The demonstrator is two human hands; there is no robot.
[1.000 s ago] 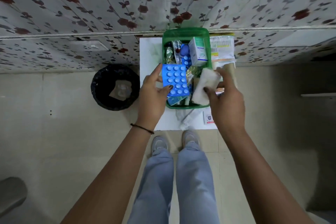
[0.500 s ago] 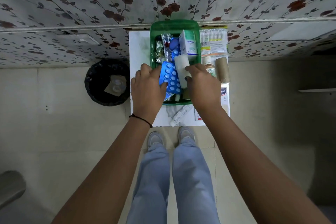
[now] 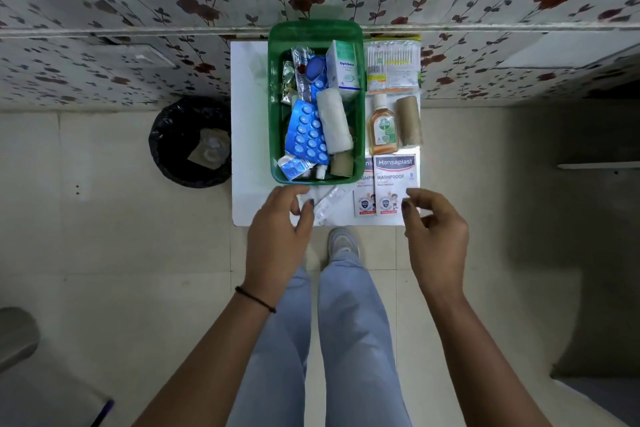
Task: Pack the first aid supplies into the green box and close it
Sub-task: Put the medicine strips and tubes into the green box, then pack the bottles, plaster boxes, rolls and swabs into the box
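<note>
Head view | open green plastic box (image 3: 275, 135) on white tabletop (image 3: 249, 149), part-filled | left hand (image 3: 277, 229), right hand (image 3: 434, 236) both loosely open, empty | right nearest Hansaplast plaster packet (image 3: 394, 184), likely next.

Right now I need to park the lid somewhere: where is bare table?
The strip of white table left of the green box is bare. Right of the box is crowded: cotton buds, Dettol bottle, cardboard roll, Hansaplast packets.

second plaster packet (image 3: 364, 184): left part behind green box (image 3: 277, 121) | small box lettering (image 3: 344, 66): unreadable
</note>
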